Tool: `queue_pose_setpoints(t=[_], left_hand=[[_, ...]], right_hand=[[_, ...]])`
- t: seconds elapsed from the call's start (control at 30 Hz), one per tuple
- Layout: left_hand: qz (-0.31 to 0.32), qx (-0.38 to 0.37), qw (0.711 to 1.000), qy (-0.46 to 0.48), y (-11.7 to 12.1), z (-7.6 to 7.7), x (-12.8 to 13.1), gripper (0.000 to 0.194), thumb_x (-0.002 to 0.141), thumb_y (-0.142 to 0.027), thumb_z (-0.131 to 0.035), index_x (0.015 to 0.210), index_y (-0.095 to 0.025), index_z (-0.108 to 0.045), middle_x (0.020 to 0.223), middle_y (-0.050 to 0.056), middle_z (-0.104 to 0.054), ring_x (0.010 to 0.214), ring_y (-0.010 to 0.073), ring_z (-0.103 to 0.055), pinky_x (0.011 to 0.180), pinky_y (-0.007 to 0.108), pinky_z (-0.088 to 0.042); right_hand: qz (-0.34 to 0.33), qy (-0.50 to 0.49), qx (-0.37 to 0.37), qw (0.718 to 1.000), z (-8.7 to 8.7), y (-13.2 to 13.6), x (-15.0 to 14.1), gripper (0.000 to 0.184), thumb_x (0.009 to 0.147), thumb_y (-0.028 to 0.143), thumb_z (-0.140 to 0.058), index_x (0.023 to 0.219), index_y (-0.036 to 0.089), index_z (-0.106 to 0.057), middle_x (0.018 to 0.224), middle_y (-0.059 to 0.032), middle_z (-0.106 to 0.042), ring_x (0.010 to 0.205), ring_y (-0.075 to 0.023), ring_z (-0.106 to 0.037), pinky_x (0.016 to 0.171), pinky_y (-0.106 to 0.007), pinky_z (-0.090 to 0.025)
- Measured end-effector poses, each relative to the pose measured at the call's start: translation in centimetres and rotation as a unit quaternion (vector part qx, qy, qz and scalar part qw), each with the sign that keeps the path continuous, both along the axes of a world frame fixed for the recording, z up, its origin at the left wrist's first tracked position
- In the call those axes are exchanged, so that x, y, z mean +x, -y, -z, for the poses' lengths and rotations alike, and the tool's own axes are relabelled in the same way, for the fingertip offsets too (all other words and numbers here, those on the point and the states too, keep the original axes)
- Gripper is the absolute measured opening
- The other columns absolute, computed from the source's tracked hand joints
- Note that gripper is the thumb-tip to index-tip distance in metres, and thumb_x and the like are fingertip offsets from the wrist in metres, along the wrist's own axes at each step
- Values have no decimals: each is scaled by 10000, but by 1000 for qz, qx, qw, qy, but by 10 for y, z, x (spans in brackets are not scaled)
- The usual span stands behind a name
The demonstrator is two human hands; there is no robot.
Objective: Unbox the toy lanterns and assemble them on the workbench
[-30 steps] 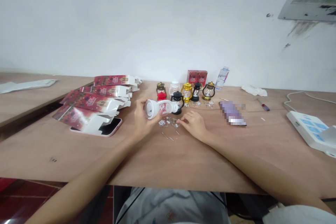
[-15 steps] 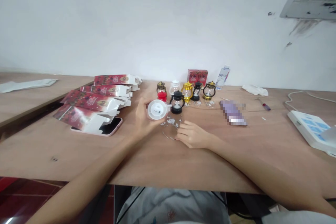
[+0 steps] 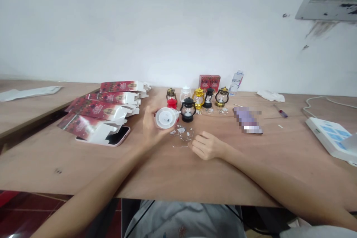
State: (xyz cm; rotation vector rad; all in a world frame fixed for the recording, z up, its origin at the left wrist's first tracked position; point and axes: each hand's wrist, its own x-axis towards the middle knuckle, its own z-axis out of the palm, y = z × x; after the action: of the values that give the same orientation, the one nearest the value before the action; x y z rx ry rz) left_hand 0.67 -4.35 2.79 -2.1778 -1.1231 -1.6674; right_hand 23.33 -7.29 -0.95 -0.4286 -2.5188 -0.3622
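My left hand [image 3: 150, 128] is closed around a small white lantern [image 3: 166, 118], its round hollow underside turned toward me. The rest of the lantern is hidden behind that base. My right hand [image 3: 206, 145] rests on the table with curled fingers, and its fingertips meet by the small pieces; whether anything is pinched there I cannot make out. Beside those fingertips lie scattered small metal pieces [image 3: 182, 130] and thin bent wires [image 3: 180, 146]. Just beyond the held lantern, a black lantern [image 3: 188, 110] stands upright, with a red lantern [image 3: 172, 103] partly hidden behind the base.
Behind stand a white lantern [image 3: 185, 93], a gold lantern [image 3: 199, 99] and several others. Red boxes [image 3: 209, 82] and a bottle [image 3: 236, 82] are at the wall. Flattened cartons [image 3: 92, 108] overlap a phone [image 3: 119, 136] on the left; a screwdriver [image 3: 281, 111] lies right.
My right hand has drawn its fingers in more tightly and shifted slightly right. The white lantern in my left hand has tilted a little and moved slightly left.
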Motion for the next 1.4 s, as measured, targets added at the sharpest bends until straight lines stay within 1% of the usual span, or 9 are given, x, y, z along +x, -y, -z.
queue_pose_setpoints(t=[0.1,0.2,0.4,0.57,0.7,0.9,1.17,1.27,1.4], left_hand=[[-2,19,1000,-2,-2,1,-2,492,655,-373,-728,1022,-192,-454,921,42,-526,857,203,-546,730,337,-468],[5,33,999,-9,-6,5,-5,516,637,-345,-746,1032,-188,-452,932,46,-530,862,207,-546,724,337,-468],[-4,61,998,-20,-9,7,-6,531,653,-366,-742,1057,-186,-449,951,55,-545,882,215,-541,755,356,-461],[-8,67,997,-31,-8,6,-7,543,654,-370,-740,1070,-185,-444,966,63,-549,895,226,-546,771,373,-458],[-14,53,998,-24,-7,7,-6,540,644,-377,-741,1060,-187,-453,959,69,-546,901,239,-547,757,375,-459],[-28,47,998,-33,-7,7,-5,549,643,-383,-742,1067,-181,-459,956,68,-539,874,232,-538,720,362,-451],[-25,55,997,-51,-6,6,-5,547,647,-384,-749,1081,-192,-478,957,61,-558,878,236,-533,732,366,-427],[-24,58,997,-55,-6,6,-5,558,644,-389,-752,1088,-195,-475,941,57,-558,856,231,-530,712,358,-421],[-26,57,996,-57,-8,7,-4,578,642,-410,-751,1095,-191,-467,934,58,-553,846,226,-528,689,349,-424]], right_hand=[[35,-41,109,993,0,-4,6,290,890,138,-465,611,218,-471,571,9,-444,558,-136,-348,533,-298,-216],[110,-84,253,958,0,-12,7,313,847,130,-523,563,203,-412,528,19,-384,557,-139,-313,536,-297,-204],[234,-51,312,919,-3,-22,17,281,810,140,-503,545,192,-424,531,1,-389,594,-157,-313,580,-303,-217],[315,25,264,911,-8,-16,23,168,768,135,-480,608,166,-522,606,-58,-500,663,-191,-360,620,-326,-208],[373,85,137,914,-9,-6,12,57,695,142,-520,696,140,-576,666,-109,-566,741,-239,-415,654,-349,-204],[430,131,-25,893,-12,5,-2,116,709,140,-514,779,106,-601,760,-172,-619,826,-281,-464,683,-370,-210],[408,115,-37,905,-8,1,2,150,798,167,-480,901,125,-582,932,-130,-606,863,-258,-482,701,-356,-262],[379,137,-51,914,-4,-6,6,174,875,162,-420,873,131,-592,906,-112,-611,884,-236,-501,737,-337,-305],[391,145,-76,905,0,-14,11,211,915,140,-378,908,120,-588,881,-108,-613,862,-208,-536,733,-298,-363]])
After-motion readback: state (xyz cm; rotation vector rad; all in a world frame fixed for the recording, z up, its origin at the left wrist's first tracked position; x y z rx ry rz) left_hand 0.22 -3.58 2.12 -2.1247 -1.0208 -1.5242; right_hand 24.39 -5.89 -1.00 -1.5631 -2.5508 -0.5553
